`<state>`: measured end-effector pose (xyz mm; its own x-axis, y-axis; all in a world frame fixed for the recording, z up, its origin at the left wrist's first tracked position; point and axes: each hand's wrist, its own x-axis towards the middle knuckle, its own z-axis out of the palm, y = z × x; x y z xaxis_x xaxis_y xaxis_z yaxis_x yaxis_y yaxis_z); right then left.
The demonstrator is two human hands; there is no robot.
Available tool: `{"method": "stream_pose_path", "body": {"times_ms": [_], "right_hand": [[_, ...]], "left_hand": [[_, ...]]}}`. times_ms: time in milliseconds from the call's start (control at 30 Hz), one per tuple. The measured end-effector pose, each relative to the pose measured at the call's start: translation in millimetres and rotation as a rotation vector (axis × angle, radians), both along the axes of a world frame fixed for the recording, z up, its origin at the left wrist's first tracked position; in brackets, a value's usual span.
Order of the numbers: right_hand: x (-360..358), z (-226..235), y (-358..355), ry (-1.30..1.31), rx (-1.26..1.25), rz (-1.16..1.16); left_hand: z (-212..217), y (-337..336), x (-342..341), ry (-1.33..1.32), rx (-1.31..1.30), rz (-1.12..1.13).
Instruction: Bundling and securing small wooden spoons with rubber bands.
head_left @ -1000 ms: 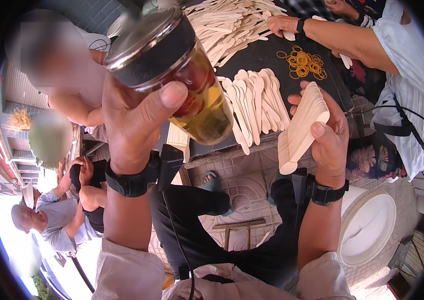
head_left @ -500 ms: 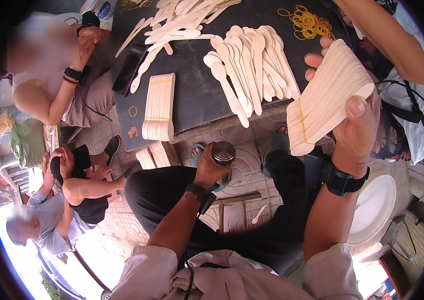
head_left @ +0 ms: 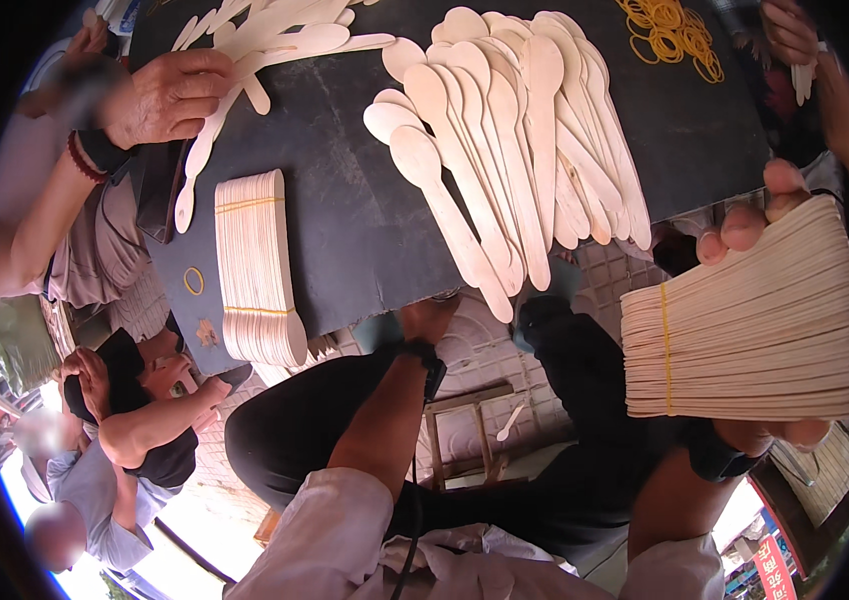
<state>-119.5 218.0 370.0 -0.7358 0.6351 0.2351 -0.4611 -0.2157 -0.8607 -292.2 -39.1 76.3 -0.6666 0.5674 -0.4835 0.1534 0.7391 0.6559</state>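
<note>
My right hand (head_left: 744, 228) is closed around a thick bundle of wooden spoons (head_left: 745, 325), raised at the right beyond the table edge. A yellow rubber band (head_left: 667, 340) circles the bundle near one end; the other end fans wider. My left hand (head_left: 432, 318) reaches to the table's front edge, its fingers hidden there. Loose wooden spoons (head_left: 542, 80) lie overlapping on the dark table (head_left: 365, 230) in front of me. To their left rests another bundle of spoons (head_left: 257, 260), with a band near each end.
A co-worker's hand (head_left: 173, 98) touches a second heap of spoons (head_left: 285, 40) at the far left. Yellow rubber bands (head_left: 673, 38) are piled far right; a single band (head_left: 194, 281) lies left. Another person's hand (head_left: 791, 35) shows upper right. One spoon (head_left: 511, 422) lies on the floor.
The spoon bundle in my right hand has moved right and down and turned. My left hand, earlier holding a metal-lidded bottle, has gone forward under the table edge. The co-worker's hand has reached onto the spoons.
</note>
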Motion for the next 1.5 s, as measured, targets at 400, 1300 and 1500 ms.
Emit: {"method": "stream_pose_path", "body": {"times_ms": [400, 1300, 1500], "right_hand": [[-28, 24, -30, -0.301, -0.077, -0.064], [-42, 41, -31, -0.143, -0.105, -0.134], [-26, 40, -21, -0.040, -0.127, -0.068]], "left_hand": [[11, -41, 10, 0.103, 0.059, -0.019], [273, 120, -47, 0.483, 0.094, -0.179], [264, 122, -56, 0.443, 0.039, -0.079]]}}
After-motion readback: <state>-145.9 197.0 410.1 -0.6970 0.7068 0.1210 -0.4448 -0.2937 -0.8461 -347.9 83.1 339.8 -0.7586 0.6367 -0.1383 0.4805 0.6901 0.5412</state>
